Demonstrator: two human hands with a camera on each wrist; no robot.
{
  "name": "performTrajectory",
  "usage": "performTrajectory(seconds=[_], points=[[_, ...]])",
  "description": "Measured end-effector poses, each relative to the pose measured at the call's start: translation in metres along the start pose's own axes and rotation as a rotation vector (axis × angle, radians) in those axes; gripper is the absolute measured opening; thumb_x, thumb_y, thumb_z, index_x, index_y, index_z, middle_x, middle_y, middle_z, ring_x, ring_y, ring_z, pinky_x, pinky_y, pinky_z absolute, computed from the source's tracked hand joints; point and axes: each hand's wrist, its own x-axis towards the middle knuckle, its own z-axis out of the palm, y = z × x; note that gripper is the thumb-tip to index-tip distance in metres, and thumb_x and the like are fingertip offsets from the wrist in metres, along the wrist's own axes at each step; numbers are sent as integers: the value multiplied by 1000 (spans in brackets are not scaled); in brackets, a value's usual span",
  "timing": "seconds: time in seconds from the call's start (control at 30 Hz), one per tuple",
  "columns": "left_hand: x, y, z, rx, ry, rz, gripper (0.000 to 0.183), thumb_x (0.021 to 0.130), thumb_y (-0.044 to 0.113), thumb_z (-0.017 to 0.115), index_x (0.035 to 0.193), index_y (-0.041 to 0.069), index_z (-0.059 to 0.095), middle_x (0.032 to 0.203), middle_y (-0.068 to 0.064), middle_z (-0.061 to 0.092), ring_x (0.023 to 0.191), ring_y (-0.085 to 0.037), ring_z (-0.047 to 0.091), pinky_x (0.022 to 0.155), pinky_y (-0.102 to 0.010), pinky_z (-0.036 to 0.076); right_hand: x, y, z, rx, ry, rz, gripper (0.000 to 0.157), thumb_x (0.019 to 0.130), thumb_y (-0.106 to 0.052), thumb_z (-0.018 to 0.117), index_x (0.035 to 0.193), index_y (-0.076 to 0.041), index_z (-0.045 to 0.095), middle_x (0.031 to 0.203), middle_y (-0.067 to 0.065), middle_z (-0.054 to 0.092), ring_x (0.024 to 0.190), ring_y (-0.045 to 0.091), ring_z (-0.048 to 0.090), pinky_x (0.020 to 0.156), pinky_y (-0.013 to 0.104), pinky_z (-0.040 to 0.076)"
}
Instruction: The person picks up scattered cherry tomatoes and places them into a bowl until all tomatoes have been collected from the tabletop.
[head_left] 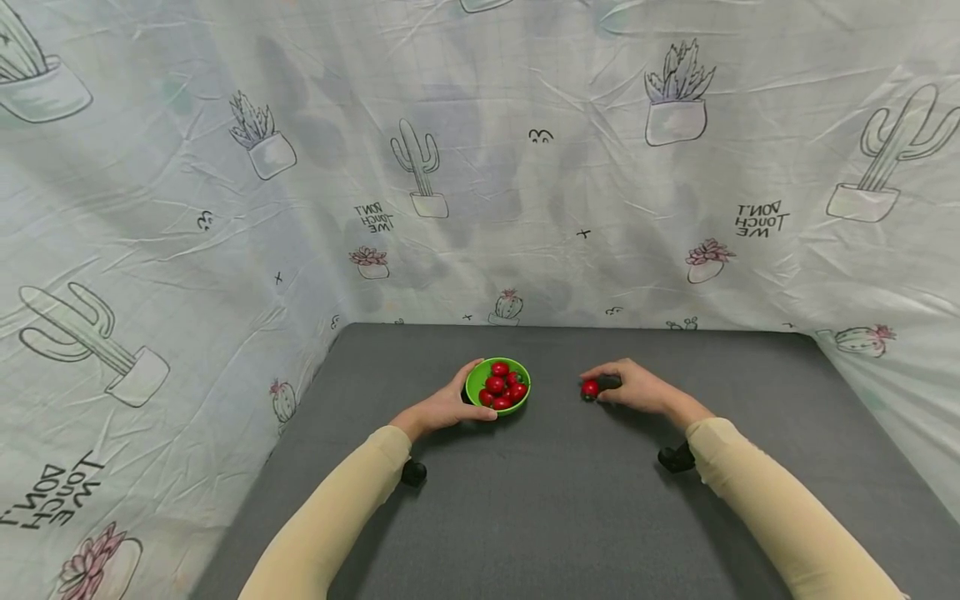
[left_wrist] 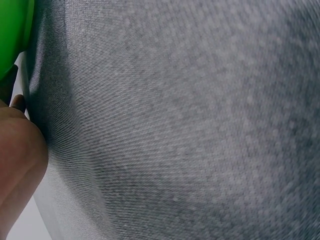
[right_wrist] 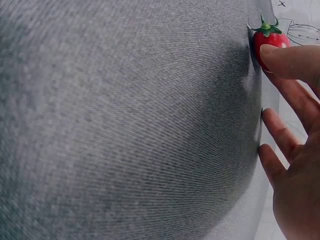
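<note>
A small green bowl [head_left: 528,392] holding several red cherry tomatoes [head_left: 495,385] stands on the grey table. My left hand [head_left: 447,407] grips its left side, thumb along the near rim and fingers round the far side. Only a bit of the bowl [left_wrist: 14,30] shows at the left edge of the left wrist view. To the right of the bowl, my right hand [head_left: 633,387] pinches a single cherry tomato [head_left: 590,389] between thumb and forefinger, at the table surface. In the right wrist view this tomato [right_wrist: 265,37] has a green calyx, and the other fingers are spread.
The grey cloth-covered table [head_left: 540,500] extends around both hands. A pale curtain [head_left: 480,167] printed with cacti and potted plants hangs behind it and along the sides. Black wrist devices [head_left: 413,473] sit under both cream sleeves [head_left: 337,508].
</note>
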Motion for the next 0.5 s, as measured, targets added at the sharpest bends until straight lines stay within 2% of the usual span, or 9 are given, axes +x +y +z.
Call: performTrajectory(seconds=[0.5], points=[[-2, -4, 2, 8, -8, 29, 104, 86, 34, 84, 164, 31, 16, 166, -8, 20, 151, -28, 22, 118, -56, 21, -3, 2, 6, -39, 30, -43, 38, 94, -13, 77, 131, -6, 70, 129, 12, 68, 121, 35, 59, 100, 58, 44]])
